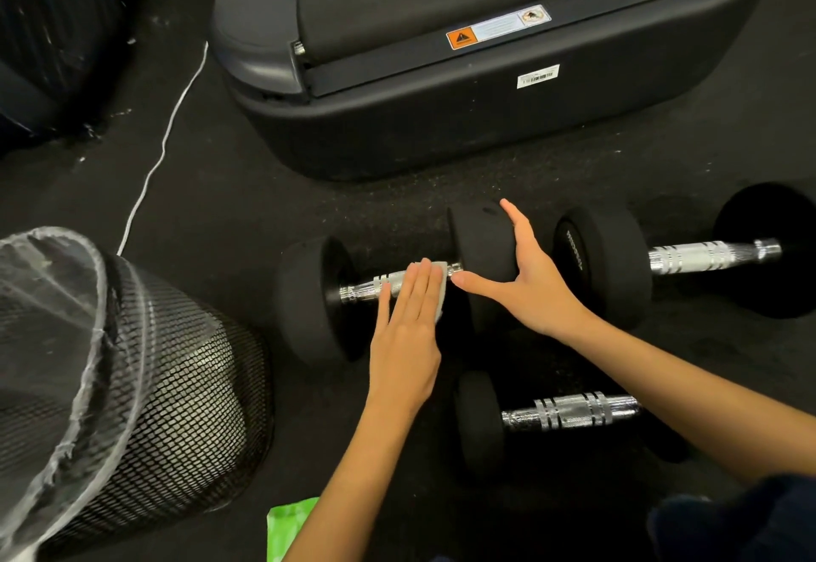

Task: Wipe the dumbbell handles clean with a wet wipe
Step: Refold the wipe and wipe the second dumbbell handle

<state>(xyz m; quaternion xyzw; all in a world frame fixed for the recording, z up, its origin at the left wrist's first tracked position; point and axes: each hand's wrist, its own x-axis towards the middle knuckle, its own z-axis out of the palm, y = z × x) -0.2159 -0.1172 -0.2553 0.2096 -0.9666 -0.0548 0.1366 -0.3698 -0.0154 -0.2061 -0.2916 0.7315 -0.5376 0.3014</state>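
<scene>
A dark, speckled rubber floor (229,190) fills the frame. Across the upper centre sits the black base of a treadmill (441,120), with an orange warning label and a white barcode sticker on its rear edge. A thin white cable (163,151) runs down the floor from the upper middle toward the left. At the lower left a black mesh bin (176,385) lined with a clear plastic bag stands tilted in view, and a scrap of bright green packaging (287,526) shows at the bottom edge.

Three dumbbells lie on the floor. The middle dumbbell (309,296) sits at the centre of the frame, a second dumbbell (706,257) at the right, and a smaller third dumbbell (569,411) lower right — all with chrome handles and black round heads.

The left hand (406,332) reaches up from the bottom centre, fingers straight and together, pressing a white wet wipe (439,283) flat onto the chrome handle of the middle dumbbell, near its right head. Only a small edge of the wipe shows beside the fingers. The right hand (525,279) comes in from the lower right — fingers extended over the top of that dumbbell's right head, thumb spread toward the handle end, resting on it rather than curled around it.
</scene>
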